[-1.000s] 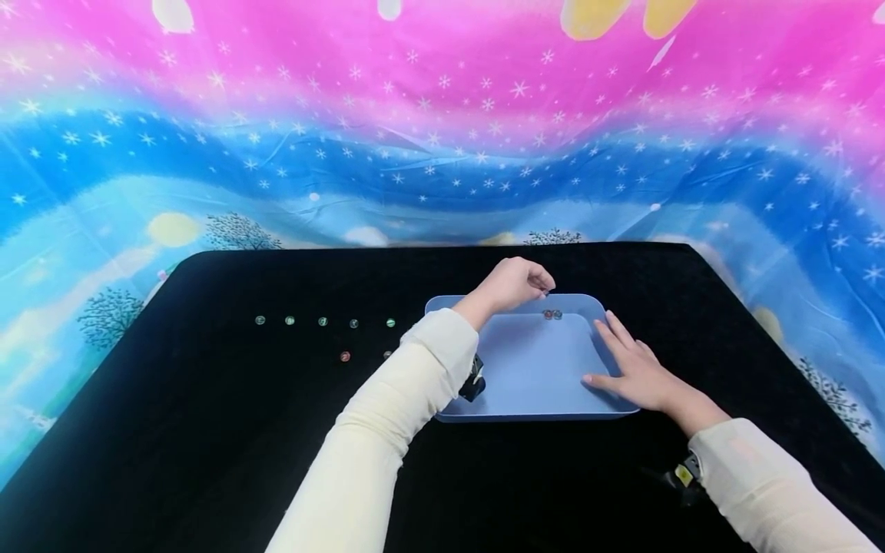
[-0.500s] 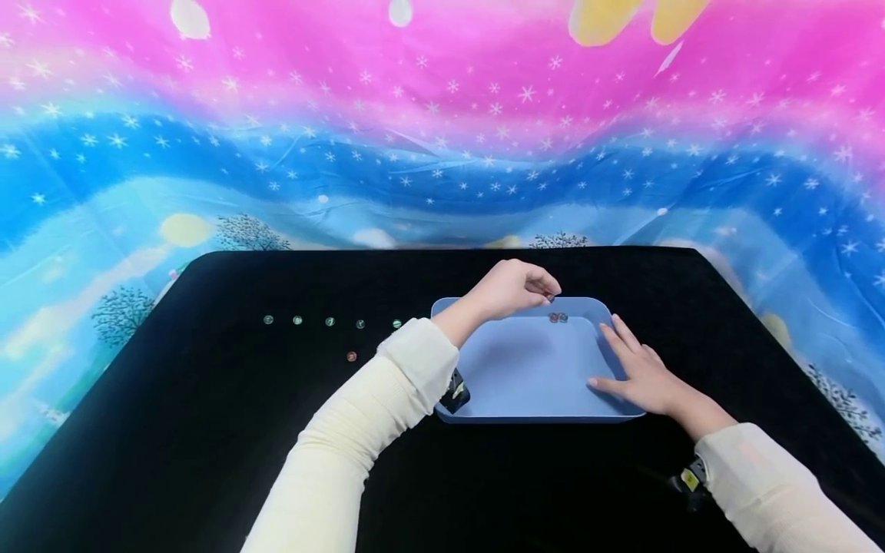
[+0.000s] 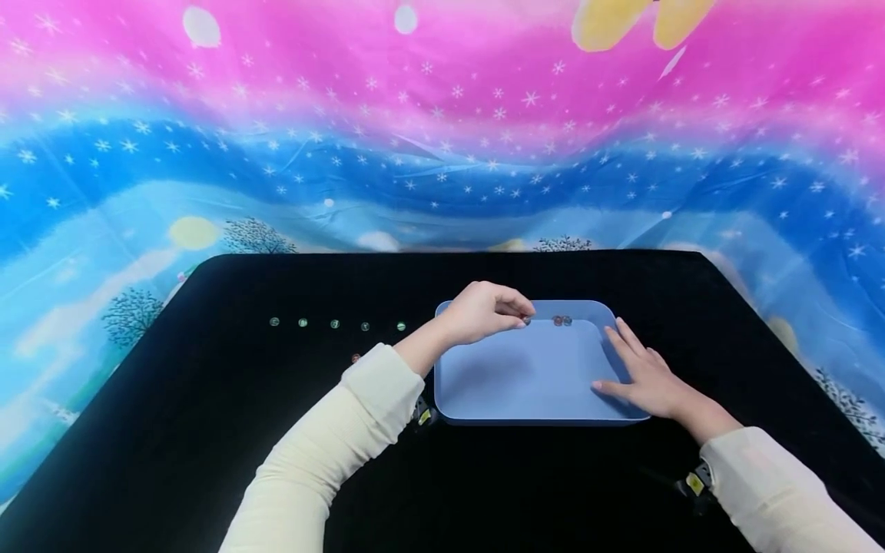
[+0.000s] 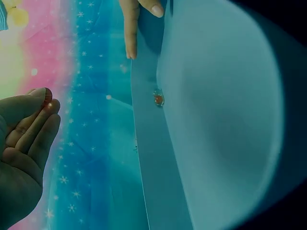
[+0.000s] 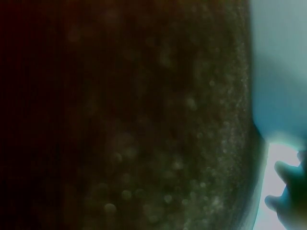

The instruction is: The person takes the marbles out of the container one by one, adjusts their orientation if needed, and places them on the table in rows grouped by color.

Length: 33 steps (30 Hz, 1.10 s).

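Note:
My left hand [image 3: 487, 311] is over the far side of a blue tray [image 3: 512, 421], pinching a small glass marble [image 3: 528, 319] between thumb and fingertips. In the left wrist view that marble [image 4: 48, 97] looks reddish and see-through. Two more marbles, one reddish [image 3: 558, 321] and one greyish [image 3: 568, 321], sit side by side along the tray's far wall, to the right of the pinched one. At the tray's right end my right hand [image 3: 650, 376] rests with fingers spread along the wall, its thumb reaching inside.
Left of the tray, several greenish marbles [image 3: 335, 324] lie in a spaced row on the black tablecloth [image 3: 173, 430]. Nearer me, a reddish marble [image 3: 356, 359] is partly covered by the left sleeve [image 3: 332, 438]. A patterned backdrop [image 3: 442, 138] hangs behind the table.
My left hand has moved left and toward me with its marble, from the far rim to left of the two marbles. The right hand stays on the tray's end.

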Motion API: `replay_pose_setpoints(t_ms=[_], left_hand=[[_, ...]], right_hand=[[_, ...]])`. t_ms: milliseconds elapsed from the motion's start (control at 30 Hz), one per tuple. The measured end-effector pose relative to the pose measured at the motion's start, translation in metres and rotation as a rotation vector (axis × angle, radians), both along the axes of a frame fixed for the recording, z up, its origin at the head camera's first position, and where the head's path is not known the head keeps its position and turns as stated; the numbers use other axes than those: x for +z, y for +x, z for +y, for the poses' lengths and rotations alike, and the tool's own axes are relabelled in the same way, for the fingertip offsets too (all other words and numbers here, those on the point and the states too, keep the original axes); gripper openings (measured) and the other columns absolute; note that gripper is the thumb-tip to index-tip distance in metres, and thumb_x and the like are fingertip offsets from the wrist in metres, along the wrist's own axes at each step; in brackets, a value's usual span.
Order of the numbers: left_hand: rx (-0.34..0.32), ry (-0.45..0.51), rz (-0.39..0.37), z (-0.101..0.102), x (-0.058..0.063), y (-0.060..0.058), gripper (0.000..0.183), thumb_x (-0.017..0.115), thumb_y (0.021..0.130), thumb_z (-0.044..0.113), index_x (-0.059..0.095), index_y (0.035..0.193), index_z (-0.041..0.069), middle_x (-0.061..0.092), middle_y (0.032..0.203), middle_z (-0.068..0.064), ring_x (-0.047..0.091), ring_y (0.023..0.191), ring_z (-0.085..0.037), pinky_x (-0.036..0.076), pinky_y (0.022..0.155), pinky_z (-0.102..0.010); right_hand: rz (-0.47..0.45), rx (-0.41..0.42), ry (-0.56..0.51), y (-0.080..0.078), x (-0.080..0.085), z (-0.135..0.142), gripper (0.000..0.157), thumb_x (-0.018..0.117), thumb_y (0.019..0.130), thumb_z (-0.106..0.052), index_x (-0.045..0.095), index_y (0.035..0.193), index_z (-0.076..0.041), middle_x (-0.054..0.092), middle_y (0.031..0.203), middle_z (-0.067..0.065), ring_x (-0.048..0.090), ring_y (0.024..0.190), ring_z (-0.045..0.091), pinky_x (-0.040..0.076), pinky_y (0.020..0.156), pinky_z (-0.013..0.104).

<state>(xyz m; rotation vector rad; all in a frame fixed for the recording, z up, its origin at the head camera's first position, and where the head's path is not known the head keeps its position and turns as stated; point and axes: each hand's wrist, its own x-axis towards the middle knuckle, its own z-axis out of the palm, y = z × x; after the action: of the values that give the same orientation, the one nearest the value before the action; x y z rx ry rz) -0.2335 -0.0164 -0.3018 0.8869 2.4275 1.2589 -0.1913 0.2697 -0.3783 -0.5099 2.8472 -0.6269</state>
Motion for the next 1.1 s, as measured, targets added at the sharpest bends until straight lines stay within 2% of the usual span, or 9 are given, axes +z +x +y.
replay_pose_setpoints(t_ms=[167, 333, 500, 767, 933, 1100], left_hand=[[-0.007, -0.001, -0.009, -0.010, -0.002, 0.006, 0.018, 0.060, 0.081, 0.014, 0.064, 0.098, 0.014, 0.062, 0.093, 0.008, 0.056, 0.084, 0.001, 0.045, 0.069, -0.015], [-0.007, -0.012, 0.018, -0.024, -0.003, 0.012, 0.018, 0.059, 0.082, 0.013, 0.064, 0.099, 0.013, 0.062, 0.092, 0.007, 0.056, 0.085, 0.000, 0.045, 0.071, -0.015], [0.011, 0.007, 0.013, -0.039, -0.004, 0.016, 0.018, 0.059, 0.082, 0.012, 0.064, 0.099, 0.013, 0.062, 0.093, 0.006, 0.056, 0.087, -0.001, 0.045, 0.072, -0.017], [0.004, 0.037, 0.019, -0.055, -0.004, 0.027, 0.017, 0.058, 0.082, 0.008, 0.064, 0.098, 0.011, 0.062, 0.095, 0.003, 0.057, 0.087, -0.001, 0.045, 0.072, -0.018], [0.011, 0.070, 0.001, -0.064, -0.002, 0.033, 0.017, 0.058, 0.082, 0.006, 0.064, 0.098, 0.009, 0.061, 0.097, 0.000, 0.058, 0.087, -0.004, 0.046, 0.072, -0.019], [0.032, 0.100, -0.033, -0.073, -0.005, 0.038, 0.017, 0.057, 0.082, 0.002, 0.063, 0.097, 0.006, 0.061, 0.098, -0.005, 0.058, 0.087, -0.007, 0.047, 0.072, -0.020]], right_hand=[[0.007, 0.002, 0.007, 0.000, 0.000, 0.001, 0.093, 0.055, 0.079, -0.049, 0.002, 0.138, 0.000, -0.013, 0.140, 0.018, 0.003, 0.124, 0.044, 0.006, 0.088, 0.064], [0.005, 0.000, 0.012, 0.001, 0.001, 0.000, 0.094, 0.055, 0.078, -0.049, 0.001, 0.137, 0.001, -0.014, 0.140, 0.019, 0.003, 0.124, 0.044, 0.006, 0.089, 0.064], [0.011, 0.004, 0.021, 0.000, 0.002, 0.000, 0.093, 0.055, 0.078, -0.050, 0.003, 0.137, 0.001, -0.013, 0.140, 0.020, 0.003, 0.124, 0.043, 0.004, 0.089, 0.064], [0.018, 0.016, 0.036, -0.001, 0.002, 0.000, 0.093, 0.053, 0.079, -0.051, 0.003, 0.137, 0.002, -0.012, 0.140, 0.020, 0.000, 0.126, 0.040, 0.000, 0.090, 0.063], [0.021, 0.013, 0.037, -0.001, 0.001, 0.001, 0.093, 0.053, 0.079, -0.051, 0.003, 0.137, 0.001, -0.012, 0.140, 0.021, 0.000, 0.125, 0.040, 0.001, 0.090, 0.064], [0.012, 0.013, 0.025, -0.001, 0.000, 0.001, 0.092, 0.053, 0.079, -0.050, 0.002, 0.138, 0.000, -0.014, 0.140, 0.020, -0.001, 0.125, 0.041, 0.000, 0.089, 0.064]])
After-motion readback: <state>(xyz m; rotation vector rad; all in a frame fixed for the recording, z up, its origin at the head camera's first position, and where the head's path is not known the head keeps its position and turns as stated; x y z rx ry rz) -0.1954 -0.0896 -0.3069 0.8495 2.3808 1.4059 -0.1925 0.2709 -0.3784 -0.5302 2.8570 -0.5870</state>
